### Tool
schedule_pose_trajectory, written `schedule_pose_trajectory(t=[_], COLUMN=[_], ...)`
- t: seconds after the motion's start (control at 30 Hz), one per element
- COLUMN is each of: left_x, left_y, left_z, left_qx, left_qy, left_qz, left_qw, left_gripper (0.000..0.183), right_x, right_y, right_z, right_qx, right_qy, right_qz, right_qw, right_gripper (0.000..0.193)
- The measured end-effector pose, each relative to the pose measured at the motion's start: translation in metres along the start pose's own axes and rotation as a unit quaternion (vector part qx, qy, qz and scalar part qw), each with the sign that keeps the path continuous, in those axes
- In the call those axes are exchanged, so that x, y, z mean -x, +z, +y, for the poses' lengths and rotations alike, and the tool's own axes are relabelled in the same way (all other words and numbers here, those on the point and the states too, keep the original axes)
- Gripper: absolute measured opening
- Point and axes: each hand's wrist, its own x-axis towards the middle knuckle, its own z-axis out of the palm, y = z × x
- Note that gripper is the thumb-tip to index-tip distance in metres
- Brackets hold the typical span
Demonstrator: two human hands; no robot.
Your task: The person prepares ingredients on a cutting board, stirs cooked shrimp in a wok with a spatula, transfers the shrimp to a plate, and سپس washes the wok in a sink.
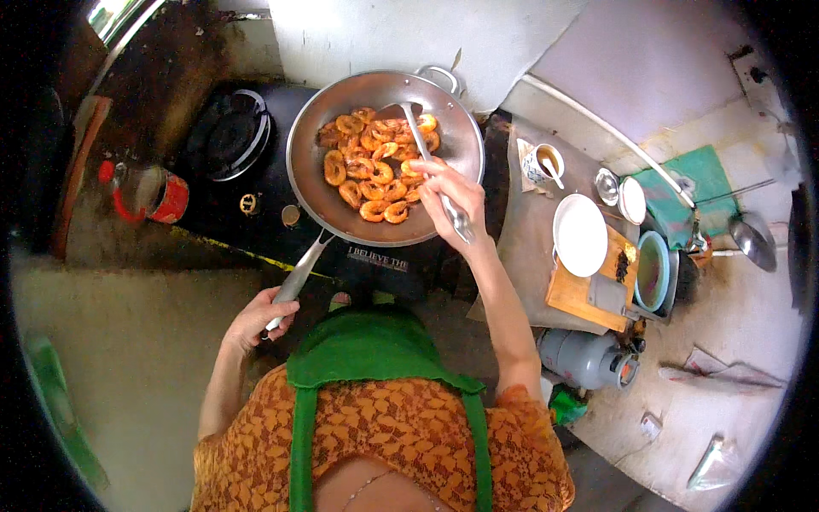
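Observation:
A wide metal wok [311, 179] rests on the right side of a black gas stove [281, 162]. Curled orange-brown shrimp [373, 189] are spread over its bottom. My left hand [266, 314] is closed around the end of the wok's long metal handle. In my right hand [452, 198] is a metal spatula [415, 128], gripped along its handle. Its head lies among the shrimp at the wok's far side. The grip end of the spatula sticks out below my right hand.
Left of the wok are a bare burner [229, 135] and a red-lidded oil jug [149, 192]. On the right stand a cup with a spoon [541, 164], a white plate [580, 235], a cutting board [570, 294] with a cleaver [607, 294], and a basin [653, 271]. A gas cylinder [580, 357] sits below.

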Motion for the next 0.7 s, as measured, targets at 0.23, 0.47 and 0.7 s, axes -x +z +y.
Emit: schedule_pose_trajectory(t=[0.23, 0.47, 0.7], left_x=[0.004, 0.002, 0.004], left_y=[0.008, -0.001, 0.001], left_z=[0.002, -0.010, -0.002], left_qx=[0.010, 0.001, 0.003], left_qy=[0.004, 0.023, 0.026], left_qz=[0.035, 0.055, 0.031], left_qw=[0.999, 0.998, 0.999], left_gripper=[0.033, 0.036, 0.033], right_x=[0.021, 0.020, 0.032], right_y=[-0.026, -0.036, -0.026], right_z=[0.013, -0.014, -0.020], right_qx=[-0.019, -0.046, -0.003], right_qy=[0.018, -0.009, 0.063], right_qz=[-0.091, -0.117, -0.067], right_qw=[0.995, 0.992, 0.996], right_gripper=[0.009, 0.009, 0.015])
